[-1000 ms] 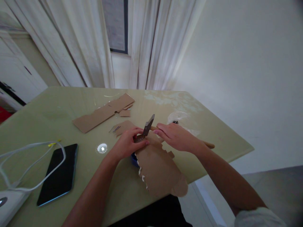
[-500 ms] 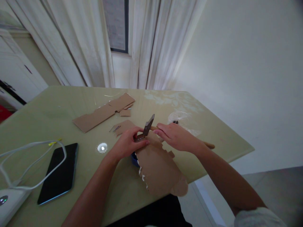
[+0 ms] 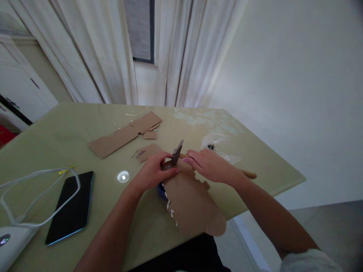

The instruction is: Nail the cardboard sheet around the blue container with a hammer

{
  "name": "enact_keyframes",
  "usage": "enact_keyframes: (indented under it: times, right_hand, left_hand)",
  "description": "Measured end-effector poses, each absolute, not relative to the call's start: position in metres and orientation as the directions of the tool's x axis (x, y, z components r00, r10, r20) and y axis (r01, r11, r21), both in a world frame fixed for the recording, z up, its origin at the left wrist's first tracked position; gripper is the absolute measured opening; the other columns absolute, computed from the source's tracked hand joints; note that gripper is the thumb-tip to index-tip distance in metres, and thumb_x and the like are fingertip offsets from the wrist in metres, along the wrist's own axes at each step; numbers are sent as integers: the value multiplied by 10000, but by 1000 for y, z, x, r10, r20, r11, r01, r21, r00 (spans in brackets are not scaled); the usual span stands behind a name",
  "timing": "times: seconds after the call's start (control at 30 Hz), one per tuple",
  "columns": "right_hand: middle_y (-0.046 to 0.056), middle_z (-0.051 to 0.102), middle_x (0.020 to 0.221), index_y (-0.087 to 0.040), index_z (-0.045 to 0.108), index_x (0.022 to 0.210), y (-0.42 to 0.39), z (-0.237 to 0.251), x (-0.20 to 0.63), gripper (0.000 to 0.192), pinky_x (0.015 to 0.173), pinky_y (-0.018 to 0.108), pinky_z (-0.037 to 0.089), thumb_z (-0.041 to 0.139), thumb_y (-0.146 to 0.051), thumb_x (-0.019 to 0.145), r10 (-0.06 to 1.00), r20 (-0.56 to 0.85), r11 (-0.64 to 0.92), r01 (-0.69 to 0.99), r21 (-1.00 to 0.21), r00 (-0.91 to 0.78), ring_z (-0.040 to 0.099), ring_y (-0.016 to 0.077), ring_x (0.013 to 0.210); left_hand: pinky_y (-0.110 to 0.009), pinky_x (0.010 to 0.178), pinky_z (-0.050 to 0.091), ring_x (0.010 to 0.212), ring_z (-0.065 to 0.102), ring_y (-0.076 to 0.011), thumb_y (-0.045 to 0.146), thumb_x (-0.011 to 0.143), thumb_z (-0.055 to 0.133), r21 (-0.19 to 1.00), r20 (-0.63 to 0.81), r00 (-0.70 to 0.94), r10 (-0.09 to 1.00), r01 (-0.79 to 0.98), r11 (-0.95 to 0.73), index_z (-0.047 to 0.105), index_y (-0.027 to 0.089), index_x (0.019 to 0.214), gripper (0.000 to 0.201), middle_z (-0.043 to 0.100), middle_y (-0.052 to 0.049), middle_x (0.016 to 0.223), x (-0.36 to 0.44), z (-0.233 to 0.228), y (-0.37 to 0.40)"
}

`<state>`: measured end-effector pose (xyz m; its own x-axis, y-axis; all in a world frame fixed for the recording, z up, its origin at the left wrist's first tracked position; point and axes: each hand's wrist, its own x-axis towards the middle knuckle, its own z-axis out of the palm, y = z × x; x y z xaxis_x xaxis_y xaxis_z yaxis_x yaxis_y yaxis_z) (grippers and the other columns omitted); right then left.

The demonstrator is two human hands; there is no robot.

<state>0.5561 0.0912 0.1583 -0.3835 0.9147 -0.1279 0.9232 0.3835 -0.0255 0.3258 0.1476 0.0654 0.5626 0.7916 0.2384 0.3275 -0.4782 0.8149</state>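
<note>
Head view: left hand [image 3: 151, 173] fingers pinch grey piece [image 3: 175, 155]; right hand [image 3: 211, 166] flat on cardboard [image 3: 190, 200].

I see my left hand [image 3: 151, 172] and right hand [image 3: 210, 165] meeting over a cardboard sheet [image 3: 190, 200] that overhangs the table's [image 3: 56, 139] near edge. A cardboard strip [image 3: 124, 134] lies behind them toward the far edge. A phone [image 3: 70, 207] lies at the near left, under a cable [image 3: 36, 177].

Pale green glossy worktop [image 3: 70, 136] beneath a narrow window [image 3: 138, 30] flanked by white curtains [image 3: 184, 53]; plain white wall [image 3: 297, 94] at right, grey floor [image 3: 326, 223] below, white cabinet [image 3: 19, 90] at left, dim daylight.
</note>
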Motion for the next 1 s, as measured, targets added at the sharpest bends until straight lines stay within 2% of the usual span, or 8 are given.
enact_keyframes:
  times: [0.37, 0.6, 1.0]
  right_hand:
    - [89, 767, 954, -191, 634, 1081, 93, 152, 557, 437, 693, 336, 311, 303, -459, 1178, 905, -123, 409, 913, -5, -406, 688, 223, 821]
    - [69, 755, 886, -191, 627, 1066, 93, 152, 557, 417, 668, 338, 272, 321, -449, 1179, 911, -101, 401, 916, -22, -401, 671, 213, 771]
    - [77, 762, 901, -195, 633, 1078, 94, 149, 554, 407, 681, 339, 301, 319, -433, 1179, 908, -116, 402, 915, -29, -403, 690, 224, 806]
  left_hand:
    - [-285, 631, 414, 705, 567, -166, 484, 874, 802, 827, 230, 560, 796, 319, -463, 764, 218, 1149, 384, 689, 3, 842, 325, 64, 148]
    - [-286, 624, 404, 688, 561, -164, 491, 869, 802, 830, 222, 557, 801, 323, -455, 762, 213, 1148, 397, 668, 15, 799, 325, 65, 147]
    - [-298, 658, 436, 733, 600, -180, 476, 868, 804, 842, 216, 560, 800, 307, -443, 759, 225, 1140, 373, 705, 1, 845, 325, 63, 148]
